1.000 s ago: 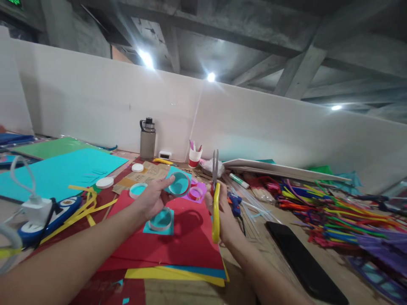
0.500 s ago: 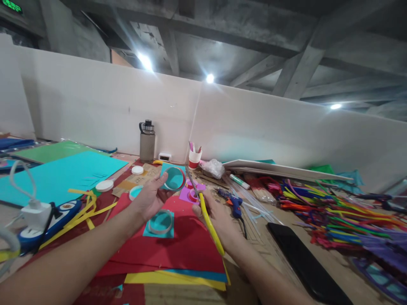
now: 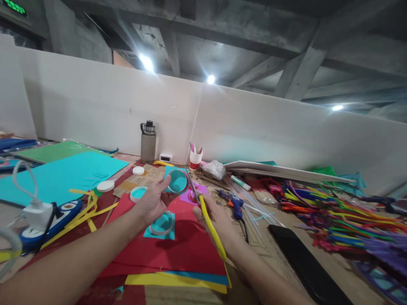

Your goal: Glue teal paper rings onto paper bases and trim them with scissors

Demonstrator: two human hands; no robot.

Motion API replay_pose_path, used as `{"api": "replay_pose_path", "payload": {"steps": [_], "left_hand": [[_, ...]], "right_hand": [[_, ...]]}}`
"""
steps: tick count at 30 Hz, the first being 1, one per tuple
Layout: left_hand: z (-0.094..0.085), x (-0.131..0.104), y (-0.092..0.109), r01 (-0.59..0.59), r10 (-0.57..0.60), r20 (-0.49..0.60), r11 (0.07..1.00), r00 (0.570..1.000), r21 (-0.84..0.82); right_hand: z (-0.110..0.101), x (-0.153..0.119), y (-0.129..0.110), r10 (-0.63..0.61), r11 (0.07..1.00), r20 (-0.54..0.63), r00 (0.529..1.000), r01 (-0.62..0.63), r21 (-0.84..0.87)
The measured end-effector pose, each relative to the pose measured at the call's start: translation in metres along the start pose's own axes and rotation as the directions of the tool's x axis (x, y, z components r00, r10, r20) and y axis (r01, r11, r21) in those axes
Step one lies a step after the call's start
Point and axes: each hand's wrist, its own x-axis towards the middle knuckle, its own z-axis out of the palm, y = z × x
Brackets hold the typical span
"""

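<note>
My left hand [image 3: 156, 198] pinches a turquoise paper piece with a round ring [image 3: 178, 181] on it, the ring reddish along its right edge. Yellow-handled scissors [image 3: 210, 228] are in my right hand [image 3: 219, 218], their blades pointing up beside the ring's right edge. Whether the blades touch the paper, I cannot tell. Below my hands, a white ring on a turquoise square [image 3: 161, 224] lies on red paper sheets [image 3: 190, 250]. A similar turquoise-filled ring [image 3: 137, 193] sits behind my left wrist. Pink rings on purple paper [image 3: 201, 192] are partly hidden by the scissors.
Yellow strips [image 3: 90, 212] and a blue power strip [image 3: 68, 212] lie at left, near large turquoise paper [image 3: 63, 173]. At right are a glue gun [image 3: 237, 206], a black phone [image 3: 305, 260] and many coloured pipe cleaners [image 3: 343, 212]. A bottle [image 3: 148, 146] stands behind.
The ring piece in my left hand has shifted slightly right, closer to the scissor blades. The whole view has also drifted a little.
</note>
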Motion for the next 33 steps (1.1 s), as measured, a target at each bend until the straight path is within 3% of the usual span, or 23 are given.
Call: {"api": "replay_pose_path", "payload": {"steps": [7,33], "left_hand": [[0.0021,-0.0019,-0.0010,-0.011,0.011,0.019,1.000,1.000,-0.019],[0.0016,-0.0019,-0.0005,-0.015,0.013,0.044,1.000,0.999,0.026]], "right_hand": [[0.0015,-0.0021,0.0003,0.052,0.988,0.032,0.998,-0.056,0.147],[0.0021,-0.0036,-0.0045,0.043,0.997,-0.021,0.999,-0.041,0.061]]}}
